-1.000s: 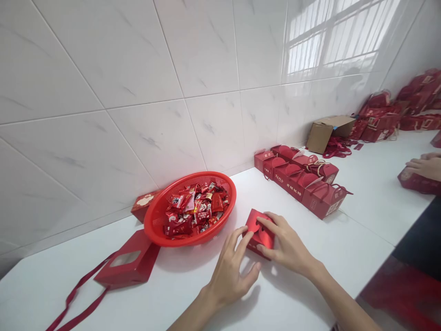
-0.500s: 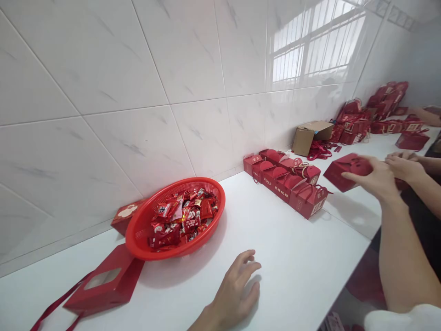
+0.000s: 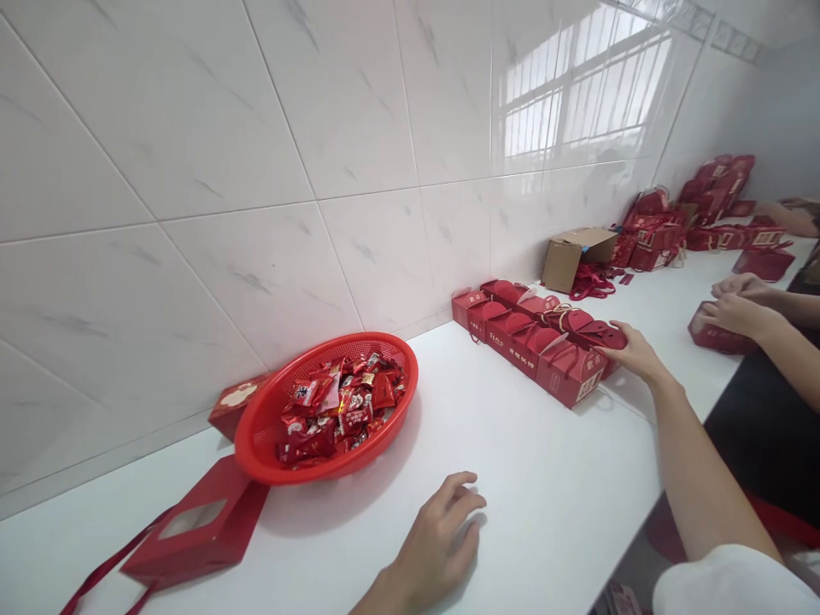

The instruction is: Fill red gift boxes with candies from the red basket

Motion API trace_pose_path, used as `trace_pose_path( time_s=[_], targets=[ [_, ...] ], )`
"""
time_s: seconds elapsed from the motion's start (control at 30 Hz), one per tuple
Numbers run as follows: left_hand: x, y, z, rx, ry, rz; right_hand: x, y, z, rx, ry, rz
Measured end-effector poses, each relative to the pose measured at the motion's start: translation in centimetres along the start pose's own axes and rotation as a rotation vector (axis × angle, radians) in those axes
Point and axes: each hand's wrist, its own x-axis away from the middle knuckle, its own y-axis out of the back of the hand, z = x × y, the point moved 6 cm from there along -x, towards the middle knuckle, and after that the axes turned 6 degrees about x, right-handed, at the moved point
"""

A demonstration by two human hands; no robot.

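Observation:
My left hand [image 3: 439, 538] lies on the white table [image 3: 512, 478] with its fingers loosely curled and apart, holding nothing. At the right, my right hand [image 3: 637, 354] grips a red gift box [image 3: 599, 331] by its rounded top. That box is at the near right end of two rows of red gift boxes [image 3: 512, 340], partly hidden behind the front one. Left of my left hand, a red plastic basket [image 3: 256, 468] holds many wrapped candies [image 3: 346, 401].
A red box with a window and ribbon [image 3: 205, 521] lies at the left; another red box [image 3: 236, 406] stands behind the basket. An open cardboard box [image 3: 564, 263] with red ribbons sits by the wall. Co-worker's hands [image 3: 743, 307] hold a red box at far right; more boxes are piled beyond.
My right hand has carried the red gift box leftward and down to the end of the rows. The left hand has stayed put. The co-worker's box now shows more fully.

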Motion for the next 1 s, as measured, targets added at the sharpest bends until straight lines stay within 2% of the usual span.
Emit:
trace_pose_path(
  time_s=[0.1,0.23,0.37,0.43,0.53,0.6,0.63,0.67,0.77,0.83,0.87,0.93,1.0],
  targets=[
    [0.0,-0.1,0.0,0.004,0.004,0.002,0.1,-0.3,0.0,0.022,-0.061,0.031],
    [-0.1,-0.1,-0.1,0.022,0.019,-0.005,0.4,-0.2,1.6,0.061,-0.025,-0.001],
    [-0.1,0.0,-0.3,0.030,0.010,-0.024,1.2,1.4,3.4,0.113,-0.089,-0.092],
    [0.0,-0.1,-0.3,0.025,0.013,-0.034,1.9,2.8,4.9,0.082,-0.104,-0.183],
    [0.1,-0.5,-0.2,0.014,0.012,-0.051,3.6,4.9,8.4,-0.054,-0.027,-0.375],
    [0.1,-0.8,0.0,0.001,0.006,-0.060,5.5,4.6,11.4,-0.185,0.049,-0.413],
    [0.1,-1.0,0.1,-0.009,0.006,-0.061,6.7,3.7,13.2,-0.246,0.114,-0.374],
    [0.1,-1.1,0.3,-0.024,0.006,-0.056,8.2,2.3,15.3,-0.286,0.212,-0.283],
    [0.5,-1.3,0.0,-0.093,-0.030,0.034,14.9,-3.8,21.9,-0.361,0.612,0.127],
    [1.1,-0.9,-1.0,-0.157,-0.082,0.155,20.2,-7.9,24.8,-0.388,0.797,0.436],
    [1.5,-0.3,-1.6,-0.194,-0.095,0.216,22.5,-9.4,25.6,-0.383,0.858,0.541],
    [2.3,2.3,-3.0,-0.280,-0.065,0.254,26.1,-11.3,26.3,-0.374,0.928,0.687],
    [3.3,6.4,-4.7,-0.333,-0.024,0.238,28.1,-11.8,26.2,-0.374,0.961,0.737]
  ],
)
